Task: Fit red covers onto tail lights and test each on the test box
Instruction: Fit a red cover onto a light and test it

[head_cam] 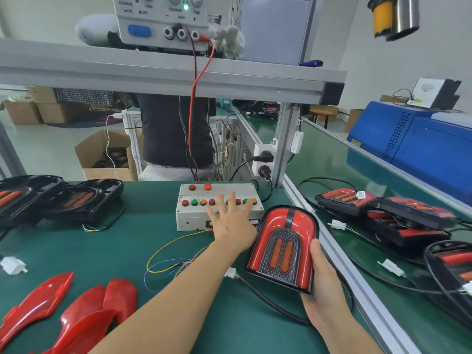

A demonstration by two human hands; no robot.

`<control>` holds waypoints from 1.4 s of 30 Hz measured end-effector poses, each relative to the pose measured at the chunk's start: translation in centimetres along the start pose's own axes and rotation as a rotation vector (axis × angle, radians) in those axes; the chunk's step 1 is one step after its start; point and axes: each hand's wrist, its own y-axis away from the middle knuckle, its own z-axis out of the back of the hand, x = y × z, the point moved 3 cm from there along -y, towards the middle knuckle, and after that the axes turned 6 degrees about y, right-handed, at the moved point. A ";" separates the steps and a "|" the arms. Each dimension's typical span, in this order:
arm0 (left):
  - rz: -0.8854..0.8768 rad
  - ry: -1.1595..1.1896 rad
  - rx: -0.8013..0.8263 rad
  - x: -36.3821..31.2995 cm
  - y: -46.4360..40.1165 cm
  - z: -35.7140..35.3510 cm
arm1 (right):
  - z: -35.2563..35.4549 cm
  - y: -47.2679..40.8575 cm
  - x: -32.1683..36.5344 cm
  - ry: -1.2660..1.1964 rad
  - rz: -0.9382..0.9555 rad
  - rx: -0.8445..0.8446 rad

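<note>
R hand (322, 284) grips arch-shaped glossy red light (283, 250) above green tabletop (76, 246). L hand (231, 223), fingers spread flat, over boxy grey test box (189, 217) w/ round buttons.

Bright, even overhead lighting is filling the scene; shadows are staying faint. Glare is showing on the red covers (76, 310) near the green desk's (76, 251) front-left corner. Wide-angle distortion is bending the edges. Background and top objects are appearing soft.

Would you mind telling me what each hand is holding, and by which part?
The right hand grips the red-covered tail light by its lower right edge. The left hand holds nothing, spread over the test box.
</note>
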 end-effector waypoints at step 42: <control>0.107 -0.015 -0.008 1.0 0.0 -0.2 | 0.2 0.1 0.2 -0.099 -0.046 -0.061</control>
